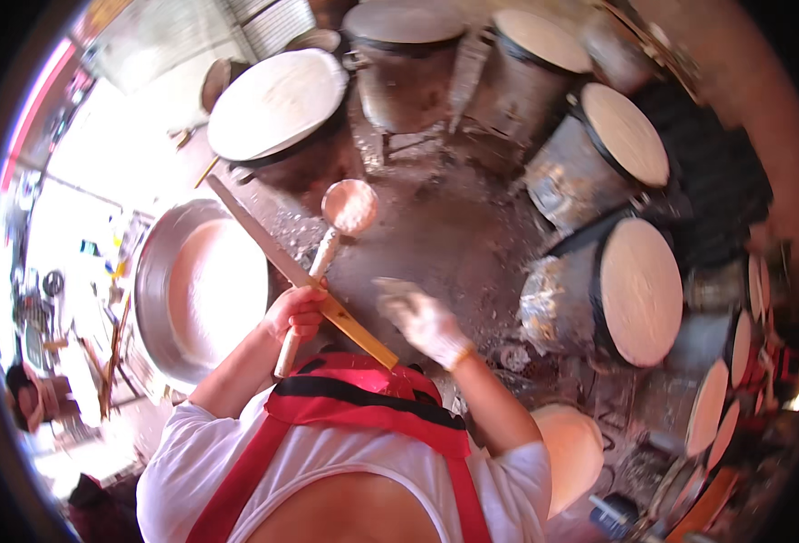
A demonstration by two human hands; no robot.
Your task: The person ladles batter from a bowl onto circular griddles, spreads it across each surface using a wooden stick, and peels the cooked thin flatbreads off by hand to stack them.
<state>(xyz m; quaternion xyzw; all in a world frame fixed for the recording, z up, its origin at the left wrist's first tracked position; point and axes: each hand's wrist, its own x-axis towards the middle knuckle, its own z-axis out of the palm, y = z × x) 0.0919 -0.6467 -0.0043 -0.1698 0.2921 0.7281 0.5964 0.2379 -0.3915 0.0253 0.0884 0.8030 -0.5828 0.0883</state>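
Note:
My bare left hand (297,312) grips two crossed tools in front of my chest. One is a ladle (328,251) with a light-coloured handle, its round bowl pointing away from me and coated with pale batter. The other is a long flat wooden paddle (355,326), yellowish at its near end and smeared with batter beyond my fist. My right hand (426,322) wears a whitish glove with soiled fingers. It is motion-blurred, held out over the floor with fingers extended, and nothing shows in it. Left of my left hand stands a wide metal basin (151,292) of pale batter (202,292).
Drum stoves curve around me, topped by round griddles with pale sheets, including a front-left sheet (280,102), a right sheet (642,292) and an upper-right sheet (625,134). A grey round top (405,22) is straight ahead. Another pale round (569,455) lies near my right elbow.

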